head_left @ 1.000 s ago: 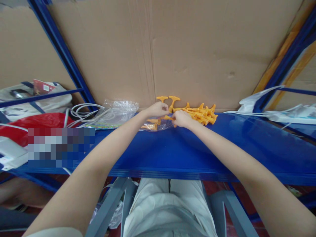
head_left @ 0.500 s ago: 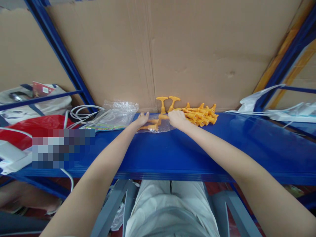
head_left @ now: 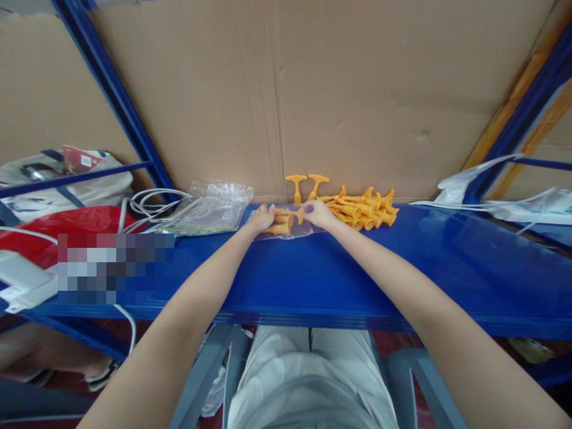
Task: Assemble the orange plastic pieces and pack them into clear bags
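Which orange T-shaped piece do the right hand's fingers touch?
The orange piece reaching from the left hand to the right hand. Its T-end points right; the two pieces just below it show flared ends instead.

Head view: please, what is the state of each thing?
Left hand: at yellow pieces, grip unclear.
Right hand: pinching a yellow T-piece.
Clear bag by the hands: lying flat.
Back T-pieces: one upright, one tilted.
Yellow pile: heaped.
White cable: loosely coiled.

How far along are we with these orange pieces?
At least two orange pieces look placed in or on the clear bag. The right hand holds another piece by its T-shaped end; the left hand is close by. Apparently left, outside the bag: two standing pieces and a pile.
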{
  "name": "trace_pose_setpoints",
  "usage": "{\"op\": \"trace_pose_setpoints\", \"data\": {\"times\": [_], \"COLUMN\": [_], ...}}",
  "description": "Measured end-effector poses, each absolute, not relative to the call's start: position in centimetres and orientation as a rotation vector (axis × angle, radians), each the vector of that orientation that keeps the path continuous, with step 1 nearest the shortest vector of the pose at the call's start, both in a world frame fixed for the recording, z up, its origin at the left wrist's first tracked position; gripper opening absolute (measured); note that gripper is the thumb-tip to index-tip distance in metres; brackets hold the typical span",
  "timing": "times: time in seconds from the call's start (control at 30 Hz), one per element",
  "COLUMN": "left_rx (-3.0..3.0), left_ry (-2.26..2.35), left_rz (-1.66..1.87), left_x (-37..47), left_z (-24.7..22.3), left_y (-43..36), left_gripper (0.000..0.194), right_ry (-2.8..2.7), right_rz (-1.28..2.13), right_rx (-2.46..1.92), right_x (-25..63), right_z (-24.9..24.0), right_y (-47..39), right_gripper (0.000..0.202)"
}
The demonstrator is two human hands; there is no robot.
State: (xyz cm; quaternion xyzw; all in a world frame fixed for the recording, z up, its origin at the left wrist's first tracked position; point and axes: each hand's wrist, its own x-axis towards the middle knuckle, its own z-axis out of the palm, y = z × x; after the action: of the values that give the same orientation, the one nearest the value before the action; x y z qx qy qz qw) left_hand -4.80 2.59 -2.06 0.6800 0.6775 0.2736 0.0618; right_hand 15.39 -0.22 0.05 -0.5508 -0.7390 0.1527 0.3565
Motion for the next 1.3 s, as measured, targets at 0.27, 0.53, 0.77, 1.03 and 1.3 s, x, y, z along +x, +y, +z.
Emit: {"op": "trace_pose_setpoints", "data": {"times": [0.27,0.53,0.77,1.03,1.3], "left_rx": [1.880,2.341,2.592,2.555,2.580], "left_ry": [2.043,2.080,1.914,2.030,2.027], "left_rz": [0.968,0.928,0.458,0.387,0.325], "left_x": [-3.9,-4.4,-3.5,-2.8,-2.8], "left_z": [-0.6,0.9,1.4,1.8,1.4], "left_y": [1.0,-0.6,-1.3,-2.0,-1.6], "left_gripper": [0.034,0.016,0.026,0.032,0.035], "right_ry": [-1.656,-1.760,-1.902,-2.078,-2.071], "right_rz": [0.909,0.845,1.114,1.095,1.082], "right_rx": [-1.369,-1.309,-1.129,-1.137,-1.082], "right_x": [15.6,15.4,15.3,15.6,15.3], "right_z": [-1.0,-0.9,-1.0,-0.3,-0.4], "right_y": [-0.7,-1.3,-1.4,-1.9,-1.8], "right_gripper": [0.027,0.029,0.023,0.037,0.033]}}
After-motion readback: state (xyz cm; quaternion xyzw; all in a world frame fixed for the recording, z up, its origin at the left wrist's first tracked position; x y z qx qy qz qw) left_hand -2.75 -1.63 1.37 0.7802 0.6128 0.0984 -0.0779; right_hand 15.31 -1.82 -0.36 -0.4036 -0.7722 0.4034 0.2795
